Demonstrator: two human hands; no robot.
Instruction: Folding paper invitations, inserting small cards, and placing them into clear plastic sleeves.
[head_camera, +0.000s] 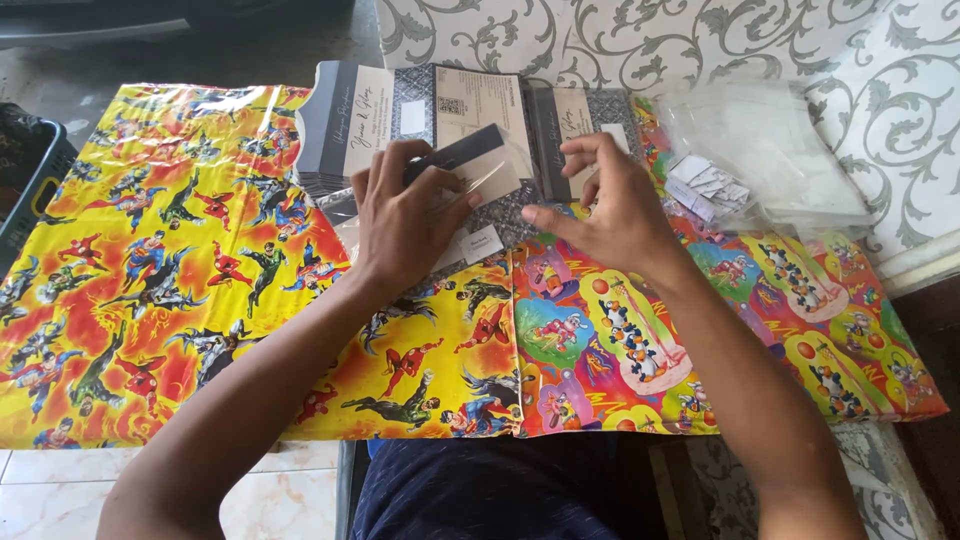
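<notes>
My left hand (400, 215) grips a folded card (470, 165) with a dark strip and a beige panel, tilted over a clear sleeve. Fingers spread, my right hand (610, 205) hovers just right of the card, close to its edge, holding nothing that I can see. A stack of grey and beige cards (350, 125) lies behind my left hand. A second pile of the same cards (570, 115) sits behind my right hand. A small white label (484, 243) lies below the held card.
Colourful cartoon wrapping paper (180, 260) covers the work surface. Clear plastic bags (770, 150) and a heap of small white slips (705, 185) lie at the right. A dark crate (25, 175) stands at the left edge. A patterned cloth (640, 35) lies behind.
</notes>
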